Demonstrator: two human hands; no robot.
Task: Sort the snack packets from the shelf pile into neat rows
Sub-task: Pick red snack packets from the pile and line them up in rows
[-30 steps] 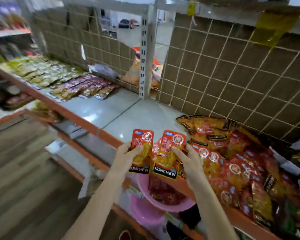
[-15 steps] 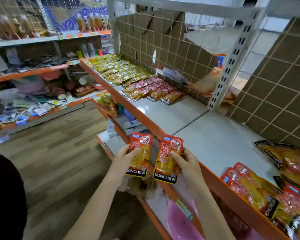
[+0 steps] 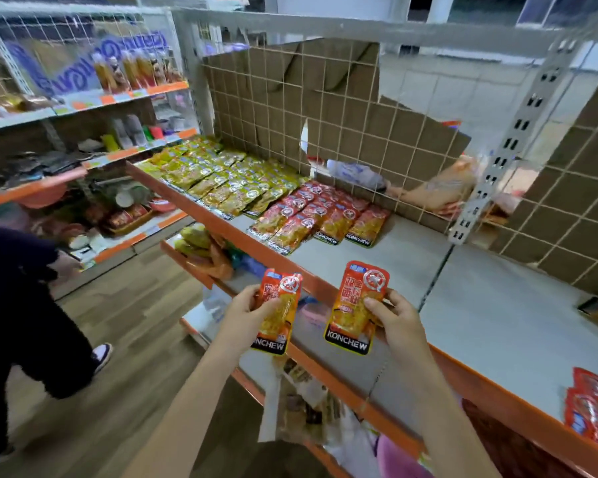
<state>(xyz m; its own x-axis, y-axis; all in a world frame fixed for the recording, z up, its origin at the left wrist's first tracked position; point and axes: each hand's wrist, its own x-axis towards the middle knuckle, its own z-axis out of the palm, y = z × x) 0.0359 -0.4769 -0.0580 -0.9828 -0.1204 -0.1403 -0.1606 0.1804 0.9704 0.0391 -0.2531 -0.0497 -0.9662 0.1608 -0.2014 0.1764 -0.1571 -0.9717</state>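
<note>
Standing at the far left was another person (image 3: 18,305) in dark clothes, on the wooden floor (image 3: 125,339) of the aisle. Right of that figure, the left hand (image 3: 246,310) gripped one red packet (image 3: 278,310) upright, fingers curled round its left edge, out in front of the orange shelf edge (image 3: 321,288). Behind it on the grey shelf (image 3: 497,312) lay rows of yellow-green packets (image 3: 218,177), then neat rows of red packets (image 3: 321,212) just beside them, all flat with labels toward the aisle. The right hand (image 3: 399,322) pinched a second red packet (image 3: 356,308) by its right edge, held upright above the shelf's front edge, apart from the first. At the far right edge of the shelf, a few more red packets (image 3: 594,412) lay overlapping in a pile.
</note>
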